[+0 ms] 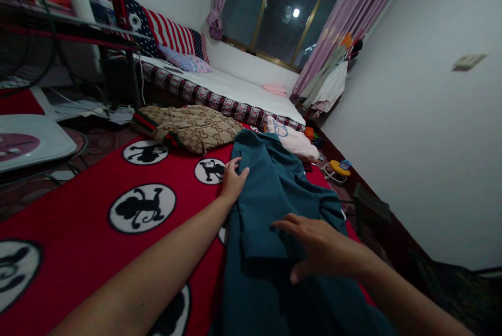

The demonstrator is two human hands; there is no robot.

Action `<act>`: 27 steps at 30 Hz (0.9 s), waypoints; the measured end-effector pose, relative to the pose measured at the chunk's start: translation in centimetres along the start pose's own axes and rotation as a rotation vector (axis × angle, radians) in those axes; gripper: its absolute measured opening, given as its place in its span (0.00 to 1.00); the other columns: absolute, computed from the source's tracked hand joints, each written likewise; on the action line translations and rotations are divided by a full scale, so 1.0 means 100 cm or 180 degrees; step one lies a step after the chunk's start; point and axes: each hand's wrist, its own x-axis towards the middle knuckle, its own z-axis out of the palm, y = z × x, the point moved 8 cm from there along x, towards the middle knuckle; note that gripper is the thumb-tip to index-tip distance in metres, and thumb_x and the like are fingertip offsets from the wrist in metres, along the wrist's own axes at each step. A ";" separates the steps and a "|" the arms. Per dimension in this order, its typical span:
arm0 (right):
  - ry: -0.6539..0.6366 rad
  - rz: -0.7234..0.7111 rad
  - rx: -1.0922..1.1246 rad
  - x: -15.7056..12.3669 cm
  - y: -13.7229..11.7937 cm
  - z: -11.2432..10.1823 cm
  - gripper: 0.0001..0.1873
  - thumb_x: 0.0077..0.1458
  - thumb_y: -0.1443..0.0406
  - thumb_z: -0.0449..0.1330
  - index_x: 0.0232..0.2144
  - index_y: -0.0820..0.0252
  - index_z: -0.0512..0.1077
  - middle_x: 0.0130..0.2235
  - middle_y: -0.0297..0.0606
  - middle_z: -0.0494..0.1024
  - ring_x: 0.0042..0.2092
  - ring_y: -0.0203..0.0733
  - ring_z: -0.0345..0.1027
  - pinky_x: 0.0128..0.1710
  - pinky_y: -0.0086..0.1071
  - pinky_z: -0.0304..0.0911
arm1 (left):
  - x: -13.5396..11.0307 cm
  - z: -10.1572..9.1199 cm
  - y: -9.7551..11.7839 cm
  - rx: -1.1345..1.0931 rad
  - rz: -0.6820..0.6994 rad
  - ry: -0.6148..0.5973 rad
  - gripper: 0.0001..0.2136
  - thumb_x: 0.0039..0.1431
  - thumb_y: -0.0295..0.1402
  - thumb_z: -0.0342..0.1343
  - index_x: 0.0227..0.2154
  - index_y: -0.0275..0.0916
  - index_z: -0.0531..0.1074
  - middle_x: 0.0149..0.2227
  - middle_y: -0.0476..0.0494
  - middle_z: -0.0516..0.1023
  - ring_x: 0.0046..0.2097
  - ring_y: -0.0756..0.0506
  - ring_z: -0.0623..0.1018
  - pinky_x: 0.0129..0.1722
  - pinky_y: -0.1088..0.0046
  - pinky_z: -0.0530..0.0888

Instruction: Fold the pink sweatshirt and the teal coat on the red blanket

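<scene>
A dark teal garment (266, 195), with what looks like a long sleeve folded along its length, lies on the red blanket (90, 236). At the garment's left edge, near its far end, my left hand (234, 182) rests with thumb and fingers apart; it touches the cloth but grips nothing that I can see. My right hand (319, 244) is over the garment's middle, fingers spread and thumb apart, holding nothing. Whether its fingertips touch the cloth I cannot tell.
Beyond lie a brown patterned cloth (196, 124) and a pale pink folded garment (294, 140). A bed (235, 88) stands under the window. On the left are a cluttered desk (78, 20) and a white chair seat (47, 137); a yellow stool (339, 168) is at right.
</scene>
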 end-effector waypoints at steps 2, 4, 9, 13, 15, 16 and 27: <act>0.0065 0.0078 -0.0156 -0.001 -0.004 0.015 0.32 0.42 0.61 0.68 0.52 0.54 0.69 0.49 0.43 0.73 0.46 0.49 0.69 0.40 0.34 0.61 | -0.001 0.002 0.007 0.0426 0.0166 -0.0147 0.21 0.48 0.24 0.60 0.48 0.36 0.71 0.55 0.35 0.68 0.50 0.41 0.75 0.54 0.60 0.72; 0.0272 0.0208 -0.0153 0.001 -0.006 0.015 0.17 0.43 0.70 0.61 0.40 0.57 0.71 0.42 0.40 0.74 0.41 0.45 0.69 0.37 0.32 0.58 | -0.001 0.002 0.015 0.0714 0.0272 -0.0268 0.20 0.46 0.20 0.58 0.45 0.37 0.74 0.55 0.36 0.66 0.47 0.43 0.76 0.52 0.61 0.74; 0.1315 0.0164 0.0746 -0.007 -0.012 -0.030 0.09 0.43 0.72 0.55 0.30 0.57 0.66 0.32 0.33 0.72 0.35 0.38 0.66 0.34 0.29 0.55 | 0.010 -0.016 0.051 0.1166 0.0747 -0.0096 0.17 0.49 0.18 0.53 0.40 0.38 0.78 0.54 0.38 0.67 0.48 0.42 0.76 0.52 0.62 0.74; 0.0444 0.0023 0.0713 -0.008 -0.019 -0.005 0.11 0.48 0.56 0.63 0.29 0.57 0.70 0.31 0.35 0.74 0.33 0.41 0.68 0.32 0.30 0.54 | 0.006 -0.005 0.079 0.1888 0.1176 -0.0448 0.13 0.53 0.26 0.57 0.42 0.40 0.78 0.57 0.38 0.67 0.58 0.37 0.69 0.60 0.58 0.65; -0.0024 -0.0192 0.0760 -0.006 -0.024 0.015 0.21 0.43 0.48 0.67 0.32 0.57 0.74 0.34 0.37 0.77 0.35 0.44 0.71 0.32 0.31 0.56 | -0.007 0.017 0.078 0.2181 0.1188 -0.1154 0.16 0.58 0.34 0.57 0.48 0.38 0.76 0.59 0.36 0.67 0.60 0.37 0.68 0.61 0.59 0.64; -0.0077 -0.0261 0.0845 -0.004 -0.024 0.018 0.24 0.43 0.46 0.67 0.34 0.56 0.75 0.35 0.37 0.78 0.36 0.44 0.72 0.33 0.30 0.57 | -0.016 0.028 0.074 0.2343 0.1168 -0.1562 0.19 0.59 0.38 0.56 0.52 0.37 0.73 0.60 0.34 0.66 0.61 0.36 0.67 0.62 0.58 0.63; 0.1232 0.0048 0.0590 0.058 0.017 0.015 0.35 0.55 0.49 0.59 0.61 0.59 0.63 0.66 0.48 0.58 0.67 0.56 0.48 0.64 0.53 0.47 | -0.010 0.010 0.038 0.3654 0.0729 -0.1162 0.22 0.59 0.39 0.55 0.56 0.39 0.69 0.62 0.31 0.62 0.61 0.32 0.66 0.55 0.57 0.69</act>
